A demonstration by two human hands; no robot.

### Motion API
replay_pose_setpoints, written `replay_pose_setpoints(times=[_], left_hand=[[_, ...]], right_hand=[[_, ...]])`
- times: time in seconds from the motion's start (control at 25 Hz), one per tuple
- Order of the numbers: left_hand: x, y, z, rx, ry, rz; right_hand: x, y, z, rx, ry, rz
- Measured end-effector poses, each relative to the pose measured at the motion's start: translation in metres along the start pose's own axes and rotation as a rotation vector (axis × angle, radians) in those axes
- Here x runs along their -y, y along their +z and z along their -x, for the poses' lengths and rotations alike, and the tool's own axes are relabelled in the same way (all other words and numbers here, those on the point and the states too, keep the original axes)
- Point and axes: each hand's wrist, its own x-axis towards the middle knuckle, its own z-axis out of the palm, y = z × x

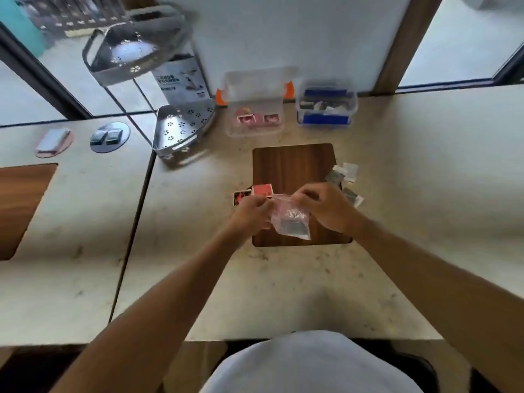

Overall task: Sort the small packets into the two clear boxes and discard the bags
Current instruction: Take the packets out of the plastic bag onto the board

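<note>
Over the brown inset panel [292, 165], a clear bag [290, 219] holding dark packets is pinched at its top edge by the left hand [252, 209] and the right hand [323, 205]. Red packets [252, 194] lie at ten o'clock from the bag, grey packets [344, 177] at two o'clock. Both clear boxes, the orange-latched box [255, 109] and the blue-latched box [326, 106], are seen at twelve o'clock.

Clear bag [289, 219] between both hands, apparently pinched.

Two clear boxes [255, 109] stand side by side at the back of the bench [283, 279]. Before them lies a board [292, 163]. I hold a bag [289, 219] over it, packets [252, 192] lying left and right of it.
</note>
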Motion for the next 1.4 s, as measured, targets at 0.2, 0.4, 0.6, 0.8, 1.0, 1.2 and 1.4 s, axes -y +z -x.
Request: replay_pose_setpoints(times=[0.2, 0.4, 0.6, 0.8, 1.0, 1.2, 1.4], left_hand=[[0.045, 0.056, 0.019, 0.003, -0.067, -0.028], [0.053, 0.086, 0.048, -0.144, -0.073, -0.056], [0.051, 0.092, 0.062, -0.044, -0.072, 0.206], [0.060, 0.093, 0.069, -0.030, -0.083, 0.181], [0.067, 0.094, 0.077, 0.001, -0.184, 0.378], [0.077, 0.093, 0.088, 0.036, -0.195, 0.448], [0.085, 0.090, 0.088, -0.037, -0.214, 0.396]], right_hand=[[-0.026, 0.034, 0.074, -0.064, 0.269, -0.223], [-0.038, 0.058, 0.114, -0.187, 0.391, -0.311], [-0.040, 0.069, 0.127, -0.211, 0.385, -0.250], [-0.037, 0.071, 0.133, -0.221, 0.345, -0.252], [-0.037, 0.077, 0.134, -0.250, 0.423, -0.352], [-0.036, 0.082, 0.133, -0.193, 0.438, -0.276], [-0.033, 0.090, 0.130, -0.124, 0.419, -0.200]])
